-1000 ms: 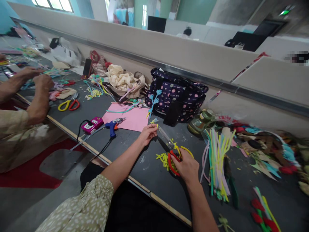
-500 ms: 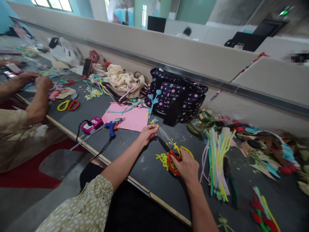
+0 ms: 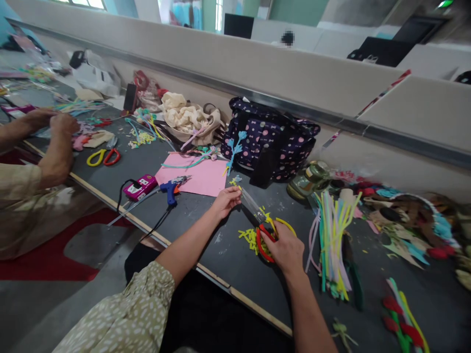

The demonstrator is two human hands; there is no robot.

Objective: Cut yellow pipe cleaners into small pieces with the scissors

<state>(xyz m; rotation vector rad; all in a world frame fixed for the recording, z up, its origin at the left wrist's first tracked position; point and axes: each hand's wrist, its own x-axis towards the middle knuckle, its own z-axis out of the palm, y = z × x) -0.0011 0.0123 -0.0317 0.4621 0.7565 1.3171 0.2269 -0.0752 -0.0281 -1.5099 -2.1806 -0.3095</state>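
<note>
My right hand (image 3: 287,249) grips scissors (image 3: 259,215) by their red and yellow handles, with the blades angled up to the left. At the blade tips, my left hand (image 3: 227,200) is closed in a pinch on a small piece of yellow pipe cleaner (image 3: 240,188), mostly hidden by the fingers. Under the scissors lies a pile of short yellow cut pieces (image 3: 250,240), partly covered by the red handle. A blue pipe-cleaner flower stem (image 3: 234,152) leans against the dark patterned bag (image 3: 283,139) just beyond.
A bundle of coloured pipe cleaners (image 3: 333,245) lies right of my right hand, near a green glass jar (image 3: 309,181). To the left are pink paper (image 3: 206,176), a blue glue gun (image 3: 170,191) with its cord and a purple power strip (image 3: 140,188). Another person's hands (image 3: 64,125) work farther left.
Both hands stay nearly in place, the scissors still at the left fingertips. The view has shifted slightly.
</note>
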